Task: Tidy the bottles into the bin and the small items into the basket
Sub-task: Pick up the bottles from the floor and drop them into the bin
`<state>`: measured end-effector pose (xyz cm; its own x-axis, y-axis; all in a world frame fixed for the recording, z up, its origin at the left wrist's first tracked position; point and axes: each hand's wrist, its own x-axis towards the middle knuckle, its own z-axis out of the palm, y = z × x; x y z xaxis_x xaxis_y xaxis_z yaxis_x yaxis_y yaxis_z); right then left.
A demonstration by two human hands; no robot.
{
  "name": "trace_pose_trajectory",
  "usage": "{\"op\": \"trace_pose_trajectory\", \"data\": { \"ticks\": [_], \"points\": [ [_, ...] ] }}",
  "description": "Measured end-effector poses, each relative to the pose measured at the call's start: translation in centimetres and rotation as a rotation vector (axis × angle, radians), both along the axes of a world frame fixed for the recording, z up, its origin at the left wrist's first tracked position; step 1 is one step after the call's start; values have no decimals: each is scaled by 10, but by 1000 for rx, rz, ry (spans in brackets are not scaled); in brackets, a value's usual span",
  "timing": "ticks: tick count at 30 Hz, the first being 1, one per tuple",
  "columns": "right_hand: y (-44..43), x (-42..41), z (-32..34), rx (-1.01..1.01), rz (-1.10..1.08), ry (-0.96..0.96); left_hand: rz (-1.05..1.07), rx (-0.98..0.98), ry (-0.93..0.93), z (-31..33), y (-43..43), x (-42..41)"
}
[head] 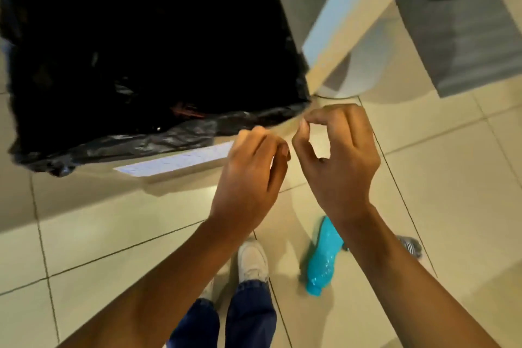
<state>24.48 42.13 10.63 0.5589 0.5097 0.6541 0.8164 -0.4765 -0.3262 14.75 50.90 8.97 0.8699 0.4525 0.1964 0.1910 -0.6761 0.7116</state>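
1. Floor [113, 234]: pale cream tiles with dark grout lines, filling the view from above; the frame is showing some motion blur
2. Bin [183, 178]: standing at upper left on the tiles, its beige side facing the person and carrying a white label [175, 162]
3. Black liner [169, 138]: draping over the bin's rim in crinkled folds; the inside is showing almost wholly dark, with a reddish object [186, 111] lying just under the near rim, too dim to identify
4. White leg [353, 8]: slanting across the upper right, its foot meeting the floor just beside the bin's near right corner
5. Grey mat [466, 45]: lying on the tiles at far right, beyond the leg
6. Left hand [248, 172]: hovering just beside the bin's near side, back upward, fingers loosely curled and holding nothing that shows
7. Right hand [341, 161]: hovering close to the left hand, near the bin's corner, forefinger bending towards the thumb in a loose ring with nothing visible between them
8. Teal bottle [322, 260]: lying on its side on the floor below the right wrist, outside the bin and well apart from it
9. Striped item [411, 246]: lying on the tiles near the bottle, partly hidden by the right forearm
10. White shoe [252, 261] and blue trousers [248, 316]: showing at bottom centre, the shoe standing to the left of the bottle
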Motion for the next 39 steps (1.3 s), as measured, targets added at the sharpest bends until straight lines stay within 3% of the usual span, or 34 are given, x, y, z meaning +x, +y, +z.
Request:
{"op": "trace_pose_trajectory", "data": {
  "ticks": [10, 14, 17, 22, 27, 33, 39],
  "points": [
    [-176, -5, -81, -190, -317, 256, -335, 15, 284, -80, -126, 21],
    [-235, -23, -139, -248, -485, 521, -390, -27, 494, -131, -175, 22],
    [-266, -40, -199, -424, -589, 721, -405, -68, 564, -166, -204, 19],
    [-294, -76, -297, -673, -753, 1139, -592, 218, 590, -217, -231, 19],
    [-288, -96, -362, -589, -932, 1457, -659, 253, 563, -249, -226, 14],
    [-281, -103, -372, -557, -935, 1401, -668, 171, 569, -254, -213, 9],
    [-279, -106, -290, -401, -825, 1236, -496, -98, 593, -209, -204, 7]
  ]
}}
